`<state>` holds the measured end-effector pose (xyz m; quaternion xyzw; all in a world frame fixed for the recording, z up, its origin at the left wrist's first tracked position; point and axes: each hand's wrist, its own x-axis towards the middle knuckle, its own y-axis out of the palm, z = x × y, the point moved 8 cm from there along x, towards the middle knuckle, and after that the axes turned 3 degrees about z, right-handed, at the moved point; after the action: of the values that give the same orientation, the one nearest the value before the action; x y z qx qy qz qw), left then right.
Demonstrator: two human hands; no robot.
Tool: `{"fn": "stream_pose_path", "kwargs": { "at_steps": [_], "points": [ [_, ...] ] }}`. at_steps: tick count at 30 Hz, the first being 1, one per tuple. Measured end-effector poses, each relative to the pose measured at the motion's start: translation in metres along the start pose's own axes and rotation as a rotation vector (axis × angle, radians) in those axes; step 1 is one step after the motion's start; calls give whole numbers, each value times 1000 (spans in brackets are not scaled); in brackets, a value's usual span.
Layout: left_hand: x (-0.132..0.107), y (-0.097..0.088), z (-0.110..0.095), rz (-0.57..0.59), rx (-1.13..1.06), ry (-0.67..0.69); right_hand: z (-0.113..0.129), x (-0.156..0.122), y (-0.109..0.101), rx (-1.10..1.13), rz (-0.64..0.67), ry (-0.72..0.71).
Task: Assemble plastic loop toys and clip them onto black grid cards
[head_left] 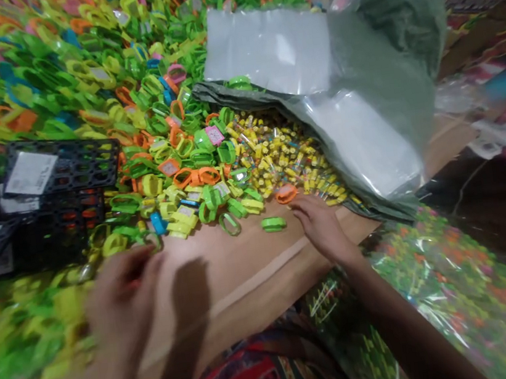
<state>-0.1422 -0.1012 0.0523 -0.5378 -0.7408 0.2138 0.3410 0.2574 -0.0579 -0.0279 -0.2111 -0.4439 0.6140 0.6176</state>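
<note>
My left hand (124, 293) is blurred, its fingers curled together at the front edge of the pile. A pale green band (153, 241) shows at its fingertips, and I cannot make out what the fingers hold. My right hand (321, 227) reaches to the small yellow capsules (271, 153), its fingers closed at the lower edge of an orange toy watch (286, 194). Just left of those fingers, a green toy watch (274, 224) lies alone on the wooden board (226, 267). Loose toy watches (181, 143) in green, yellow, orange and blue are heaped beyond both hands.
Black perforated trays (104, 162) with white labels lie on the heap at left. A grey-green plastic sack (381, 67) with clear plastic packets (266, 45) on it opens around the capsules. Below right stands a clear bag (471, 291) full of colourful pieces.
</note>
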Motion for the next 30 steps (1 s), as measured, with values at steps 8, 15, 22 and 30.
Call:
{"fn": "stream_pose_path", "kwargs": {
  "at_steps": [8, 15, 22, 30],
  "points": [
    [-21, 222, -133, 601, 45, 555, 6, -7, 16, -120, 35, -63],
    [-23, 192, -96, 619, -299, 299, 12, -30, 16, 309, 2, 210],
    [-36, 136, -56, 432, -508, 196, 84, -32, 74, 918, 297, 450],
    [-38, 116, -58, 350, -321, 399, 101, -29, 79, 1110, 419, 476]
  ]
}}
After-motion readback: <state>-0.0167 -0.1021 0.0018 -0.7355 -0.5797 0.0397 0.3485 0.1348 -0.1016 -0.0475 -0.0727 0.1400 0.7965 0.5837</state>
